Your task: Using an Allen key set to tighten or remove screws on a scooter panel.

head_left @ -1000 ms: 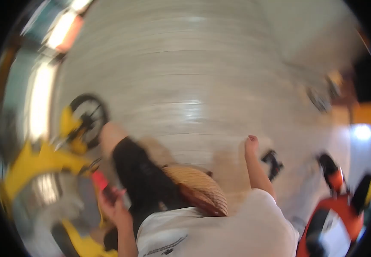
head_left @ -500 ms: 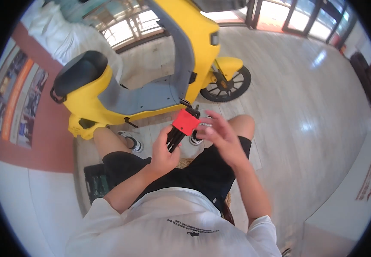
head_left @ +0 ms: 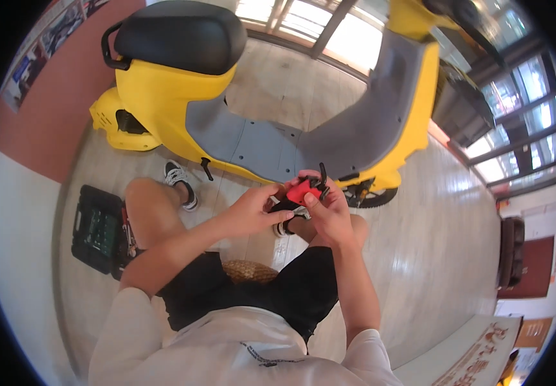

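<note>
Both hands are up on my feed, meeting over the gap between the knees, and there's the hex-key set (head_left: 298,195) right between them, off the floor. My left hand (head_left: 252,211) has its thumb and fingers closed around the dark end. My right hand (head_left: 331,217) grips the other side, thumb pressed to the red holder, fingers curling behind it. So that's a two-handed hold, and one black key (head_left: 323,172) sticks up, bent, near the right fingertips. Exactly how the left fingertips sit I can't tell; they overlap the set.

Just beyond, the yellow scooter (head_left: 162,100) stands broadside across my view, black seat (head_left: 181,38) to the left, grey footboard (head_left: 259,147) low in the middle, front wheel (head_left: 386,197) partly showing beyond the right hand. Down on the floor (head_left: 413,257), left of the knee, a dark case (head_left: 98,225) lies open, tools with red on them along its right side. Under the black shorts (head_left: 252,289) I catch a woven stool (head_left: 250,272), and on the far right, a brown sofa (head_left: 511,248).
</note>
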`<state>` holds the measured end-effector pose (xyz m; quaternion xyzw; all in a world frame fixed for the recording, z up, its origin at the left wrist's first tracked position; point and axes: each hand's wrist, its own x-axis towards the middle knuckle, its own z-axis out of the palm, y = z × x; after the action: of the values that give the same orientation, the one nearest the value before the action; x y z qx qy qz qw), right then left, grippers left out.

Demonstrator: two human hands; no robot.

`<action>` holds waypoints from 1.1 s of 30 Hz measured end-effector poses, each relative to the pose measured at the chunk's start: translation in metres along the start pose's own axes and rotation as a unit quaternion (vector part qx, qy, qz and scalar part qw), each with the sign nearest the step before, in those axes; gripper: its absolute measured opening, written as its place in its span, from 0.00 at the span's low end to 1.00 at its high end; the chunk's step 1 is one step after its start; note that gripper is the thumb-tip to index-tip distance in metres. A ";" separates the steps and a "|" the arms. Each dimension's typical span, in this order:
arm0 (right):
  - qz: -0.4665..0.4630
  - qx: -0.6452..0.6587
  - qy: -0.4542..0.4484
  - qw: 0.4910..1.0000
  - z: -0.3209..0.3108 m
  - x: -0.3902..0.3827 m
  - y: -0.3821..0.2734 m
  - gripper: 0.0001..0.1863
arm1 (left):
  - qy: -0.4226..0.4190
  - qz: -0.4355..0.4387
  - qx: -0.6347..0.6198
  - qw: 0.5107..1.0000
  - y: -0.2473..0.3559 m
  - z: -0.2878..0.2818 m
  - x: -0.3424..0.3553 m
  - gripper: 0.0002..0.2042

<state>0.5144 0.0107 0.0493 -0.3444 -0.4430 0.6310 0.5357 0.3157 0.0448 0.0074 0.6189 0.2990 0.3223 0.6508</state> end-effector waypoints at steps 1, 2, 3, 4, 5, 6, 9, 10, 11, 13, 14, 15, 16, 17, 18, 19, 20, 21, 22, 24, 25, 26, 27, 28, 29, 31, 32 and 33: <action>-0.007 -0.030 -0.039 0.999 0.000 0.016 0.002 0.24 | -0.019 0.027 0.046 0.998 0.000 -0.016 0.009 0.21; -0.023 -0.045 -0.054 0.997 -0.001 0.033 0.005 0.27 | -0.039 0.091 0.074 0.992 -0.001 -0.029 0.018 0.20; 0.001 -0.057 -0.060 0.997 -0.001 0.050 0.007 0.27 | -0.026 0.053 0.086 0.995 -0.002 -0.044 0.030 0.20; 0.015 -0.046 -0.079 0.996 -0.002 0.065 0.009 0.28 | -0.039 0.073 0.135 0.987 -0.003 -0.059 0.041 0.19; 0.030 -0.041 -0.093 0.994 -0.004 0.082 0.011 0.28 | -0.054 0.089 0.196 0.975 -0.006 -0.070 0.047 0.18; 0.035 -0.055 -0.113 0.992 -0.008 0.099 0.013 0.29 | -0.040 0.087 0.177 0.980 -0.010 -0.079 0.050 0.18; 0.029 -0.091 -0.147 0.985 -0.019 0.143 0.029 0.29 | 0.084 0.125 0.318 0.936 -0.024 -0.100 0.051 0.13; 0.056 -0.130 -0.144 0.979 -0.024 0.153 0.034 0.29 | 0.124 0.110 0.361 0.918 -0.028 -0.106 0.051 0.13; 0.069 -0.117 -0.155 0.979 -0.029 0.162 0.042 0.29 | 0.168 0.112 0.401 0.893 -0.031 -0.111 0.050 0.13; 0.073 -0.047 -0.161 0.983 -0.038 0.173 0.060 0.26 | 0.182 0.110 0.440 0.872 -0.037 -0.123 0.049 0.14; 0.084 -0.042 -0.160 0.983 -0.041 0.178 0.068 0.26 | 0.199 0.140 0.483 0.841 -0.038 -0.129 0.050 0.15; 0.073 0.022 -0.147 0.986 -0.043 0.181 0.076 0.24 | 0.196 0.133 0.483 0.843 -0.040 -0.133 0.052 0.15; 0.036 0.103 -0.156 0.982 -0.044 0.182 0.082 0.23 | 0.202 0.131 0.513 0.824 -0.042 -0.135 0.054 0.16; 0.063 0.091 -0.124 0.986 -0.044 0.183 0.085 0.23 | 0.203 0.131 0.542 0.805 -0.043 -0.137 0.056 0.16; 0.087 0.094 -0.079 0.989 -0.044 0.181 0.087 0.22 | 0.192 0.126 0.537 0.812 -0.045 -0.138 0.060 0.16; 0.113 0.098 -0.033 0.988 -0.044 0.177 0.088 0.21 | 0.209 0.118 0.541 0.806 -0.047 -0.137 0.063 0.17; 0.109 0.074 -0.018 0.991 -0.042 0.176 0.090 0.23 | 0.219 0.103 0.547 0.802 -0.050 -0.137 0.065 0.17; 0.107 0.069 -0.014 0.992 -0.041 0.175 0.092 0.23 | 0.222 0.108 0.546 0.801 -0.052 -0.136 0.067 0.17; 0.138 0.091 0.005 0.986 -0.039 0.172 0.094 0.23 | 0.223 0.068 0.528 0.817 -0.054 -0.134 0.066 0.18; 0.179 0.122 0.037 0.976 -0.035 0.163 0.103 0.23 | 0.203 0.028 0.508 0.837 -0.059 -0.128 0.067 0.18; 0.189 0.117 0.068 0.973 -0.032 0.158 0.111 0.23 | 0.192 -0.019 0.489 0.851 -0.062 -0.123 0.066 0.16; 0.223 0.092 0.085 0.967 -0.030 0.157 0.121 0.22 | 0.179 -0.064 0.467 0.863 -0.065 -0.122 0.065 0.14; 0.260 0.063 0.109 0.957 -0.029 0.156 0.130 0.21 | 0.173 -0.064 0.476 0.860 -0.069 -0.123 0.065 0.14; 0.285 0.033 0.105 0.952 -0.030 0.153 0.136 0.20 | 0.085 -0.185 0.409 0.890 -0.073 -0.123 0.063 0.15; 0.267 0.056 0.088 0.958 -0.032 0.149 0.140 0.20 | -0.003 -0.304 0.330 0.894 -0.078 -0.124 0.061 0.17; 0.288 -0.038 0.051 0.955 -0.036 0.139 0.146 0.19 | -0.006 -0.303 0.291 0.907 -0.089 -0.115 0.055 0.19; 0.259 -0.041 0.021 0.965 -0.040 0.134 0.147 0.20 | -0.008 -0.301 0.248 0.921 -0.095 -0.110 0.053 0.20; 0.259 -0.037 0.021 0.965 -0.045 0.132 0.148 0.20 | -0.008 -0.304 0.251 0.919 -0.103 -0.104 0.053 0.20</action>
<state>0.4753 0.1437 -0.0994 -0.4803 -0.3508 0.7236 0.3502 0.2710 0.1478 -0.1008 0.6437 0.5388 0.0186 0.5432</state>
